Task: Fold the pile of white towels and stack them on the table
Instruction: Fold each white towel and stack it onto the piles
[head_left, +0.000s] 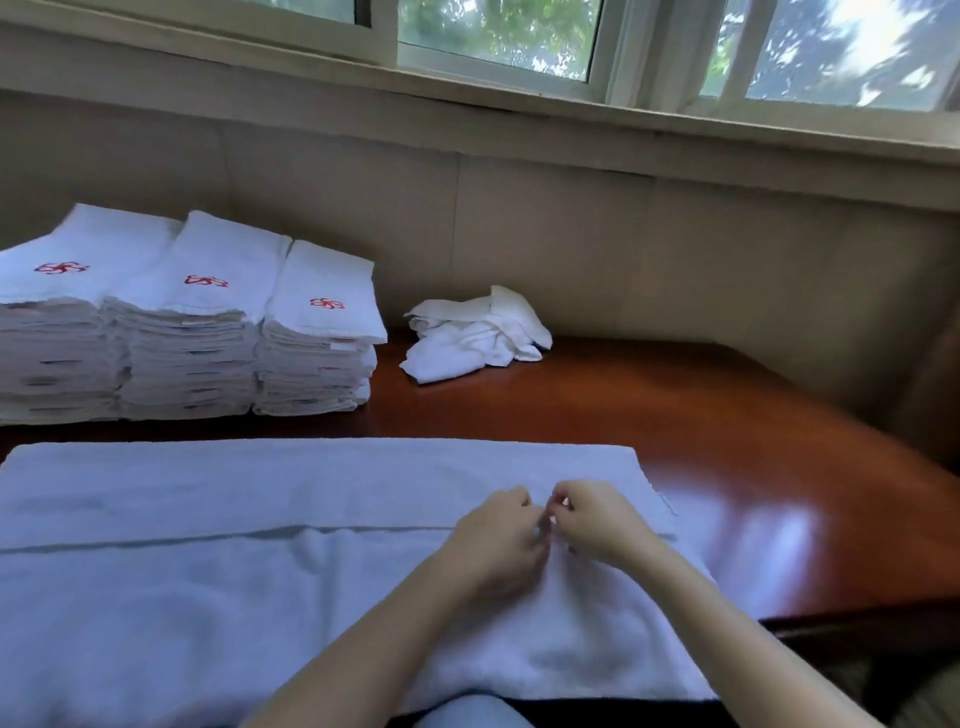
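Note:
A white towel (218, 582) lies spread flat across the near part of the table, with its near long edge folded up to a seam across the middle. My left hand (498, 540) and my right hand (597, 525) are close together over the right part of that seam, fingers curled. Both seem to pinch the towel's edge, though blur hides the contact. Three stacks of folded white towels (187, 322) with red emblems stand at the far left. A small crumpled pile of white towels (475, 335) lies at the far middle.
The brown wooden table (753, 467) has a bare glossy stretch to the right, with its edge curving at the right. A padded beige wall (571, 234) and a window sill run behind the table.

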